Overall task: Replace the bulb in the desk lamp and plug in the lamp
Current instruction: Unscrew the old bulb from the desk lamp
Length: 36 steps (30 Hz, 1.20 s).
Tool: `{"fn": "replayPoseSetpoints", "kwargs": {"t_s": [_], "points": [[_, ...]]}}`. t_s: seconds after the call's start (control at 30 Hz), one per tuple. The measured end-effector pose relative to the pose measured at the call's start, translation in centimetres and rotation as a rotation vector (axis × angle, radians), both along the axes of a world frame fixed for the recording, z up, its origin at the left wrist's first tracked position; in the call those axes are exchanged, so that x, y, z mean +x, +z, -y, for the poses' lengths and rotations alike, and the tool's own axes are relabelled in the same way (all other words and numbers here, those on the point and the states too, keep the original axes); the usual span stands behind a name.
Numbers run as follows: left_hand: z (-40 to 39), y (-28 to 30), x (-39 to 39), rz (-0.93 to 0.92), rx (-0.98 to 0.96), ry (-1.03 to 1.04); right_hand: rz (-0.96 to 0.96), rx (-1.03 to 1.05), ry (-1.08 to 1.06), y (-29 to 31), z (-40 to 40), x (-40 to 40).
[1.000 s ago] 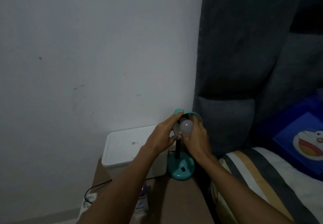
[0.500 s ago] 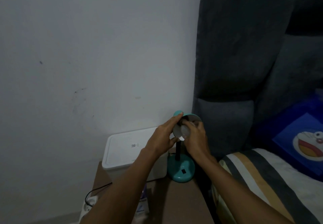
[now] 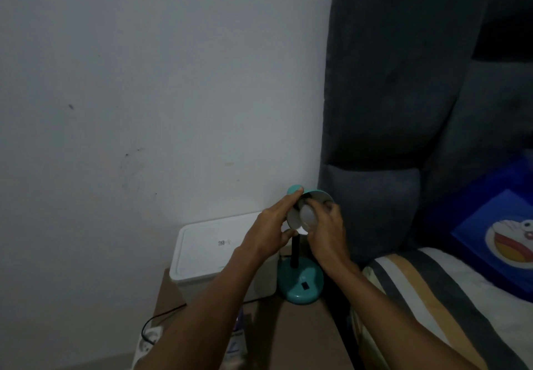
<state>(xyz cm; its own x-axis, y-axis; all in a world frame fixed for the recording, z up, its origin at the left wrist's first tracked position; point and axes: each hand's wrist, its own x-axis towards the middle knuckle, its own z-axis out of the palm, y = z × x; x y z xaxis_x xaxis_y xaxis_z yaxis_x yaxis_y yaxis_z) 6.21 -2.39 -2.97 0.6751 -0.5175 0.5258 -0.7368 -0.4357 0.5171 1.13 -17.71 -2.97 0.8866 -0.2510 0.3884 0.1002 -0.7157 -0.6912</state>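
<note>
Head view: left hand (image 3: 266,232) clasped around teal lamp shade (image 3: 318,198), fingertips on its back. Right hand (image 3: 327,229) curled around white bulb (image 3: 306,214) seated inside shade, between both hands. Closed white box (image 3: 219,250) just left, contents hidden.

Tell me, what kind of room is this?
Most likely a bedroom: a padded grey headboard, a striped blanket beside a cartoon pillow, and a small teal desk lamp on a bedside table.

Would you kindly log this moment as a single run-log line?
left hand: steadies lamp shade | right hand: grip on bulb at shade | lamp base: on table | lamp: unlit
</note>
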Motion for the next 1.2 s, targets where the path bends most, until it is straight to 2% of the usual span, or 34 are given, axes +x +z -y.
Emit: {"fn": "replayPoseSetpoints", "kwargs": {"t_s": [0.47,0.63,0.97,1.2], "points": [[-0.1,-0.3,0.4,-0.004,0.006,0.007,-0.019,0.031,0.070,0.5,-0.2,0.7],[0.0,-0.5,0.4,-0.013,-0.001,0.004,0.018,0.115,-0.013,0.4,-0.4,0.4],[0.0,-0.3,0.2,-0.023,0.013,0.013,-0.027,0.155,-0.038,0.8,-0.6,1.0],[-0.1,-0.5,0.0,-0.005,0.013,0.025,0.038,0.123,-0.096,0.7,-1.1,0.7]]}}
